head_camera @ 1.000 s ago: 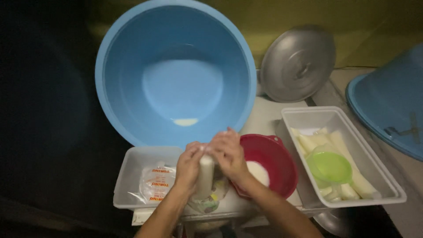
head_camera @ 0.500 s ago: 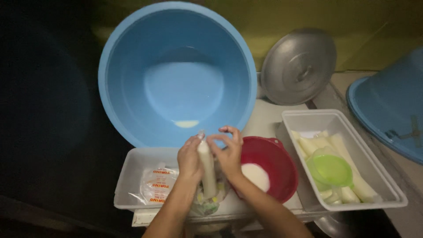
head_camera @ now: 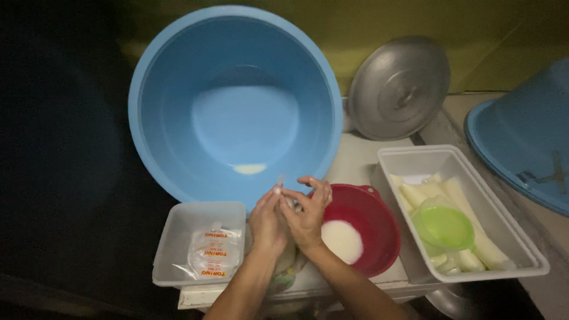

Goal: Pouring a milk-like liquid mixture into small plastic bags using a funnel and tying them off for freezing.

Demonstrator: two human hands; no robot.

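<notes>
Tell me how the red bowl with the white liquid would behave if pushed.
The red bowl looks like thin plastic, so probably light and apt to slide. The white liquid pooled low in it would likely slosh. It sits near the counter's front edge beside the right hand, so a shove might tip it off.

The big basin [head_camera: 237,101] is plain light blue, with a pale cream patch at its bottom. The bowl [head_camera: 367,228] is red with white liquid inside, the round lid [head_camera: 398,89] dull silver-grey. A lime-green cup [head_camera: 444,225] sits among pale yellowish-white strips [head_camera: 468,204] in a clear whitish tray [head_camera: 415,160].
</notes>
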